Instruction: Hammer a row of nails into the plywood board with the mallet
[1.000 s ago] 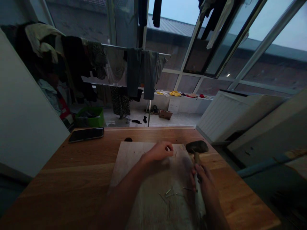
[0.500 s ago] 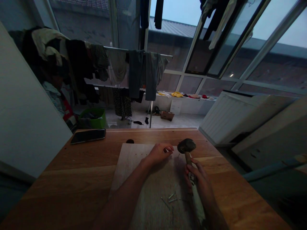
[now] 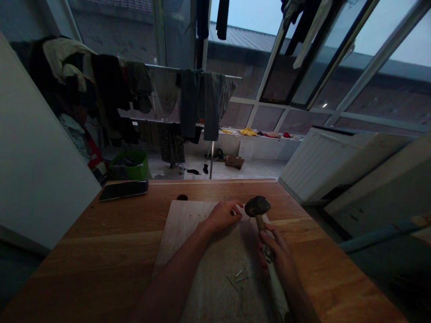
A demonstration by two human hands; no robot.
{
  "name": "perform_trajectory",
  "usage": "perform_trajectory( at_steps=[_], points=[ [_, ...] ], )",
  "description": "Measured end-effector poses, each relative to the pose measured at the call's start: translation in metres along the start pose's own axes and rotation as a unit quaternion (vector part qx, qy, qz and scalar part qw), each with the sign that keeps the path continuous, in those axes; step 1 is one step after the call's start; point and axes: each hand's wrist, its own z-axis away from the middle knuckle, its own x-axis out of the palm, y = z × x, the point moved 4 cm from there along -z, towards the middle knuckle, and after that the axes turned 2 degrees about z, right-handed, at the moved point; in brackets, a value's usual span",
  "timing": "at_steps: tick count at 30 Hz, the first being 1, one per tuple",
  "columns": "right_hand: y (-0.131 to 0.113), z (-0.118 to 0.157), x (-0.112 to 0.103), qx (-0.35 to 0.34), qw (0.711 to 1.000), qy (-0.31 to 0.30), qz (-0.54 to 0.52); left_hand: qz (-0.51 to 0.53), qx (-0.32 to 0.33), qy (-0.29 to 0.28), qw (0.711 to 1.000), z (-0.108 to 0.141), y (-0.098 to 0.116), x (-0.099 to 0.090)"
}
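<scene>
Hammer (image 3: 270, 262) sits in the right hand (image 3: 279, 249), fingers closed round the pale handle a little below the dark head, which shows at the board's far right corner; whether it touches the board (image 3: 213, 287) I can't tell. Left hand (image 3: 222, 214) rests near the board's far edge, fingers loosely curled with thumb and forefinger close together; whether anything thin is pinched there, I can't tell. I'd expect the hammer to be stiff, tough and head-heavy, easier to steer with this high hold, while a lower hold would give more swing; the smooth handle might slip in a damp palm. Loose nails (image 3: 239, 273) lie on the board's nearer part, left of the handle, and look light and fiddly, best picked up by the shank. Around the board, the table (image 3: 101, 251) stretches widest to the left, with a phone (image 3: 124, 190) beyond the board's far left corner. Right of the board, the strip before the table's slanting edge is narrower, and the far edge runs just past the board.
</scene>
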Motion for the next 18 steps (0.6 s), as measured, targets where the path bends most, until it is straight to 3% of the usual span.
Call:
perform_trajectory(
  at_steps=[8, 18],
  points=[
    [0.0069, -0.0031, 0.0002, 0.003, 0.998, -0.02, 0.053, -0.011, 0.018, 0.001, 1.0, -0.0004, 0.0006, -0.0007],
    [0.0014, -0.0021, 0.0001, -0.005, 1.0, -0.01, 0.017, 0.013, 0.017, -0.006, 1.0, 0.001, 0.0012, -0.0008]
  ],
)
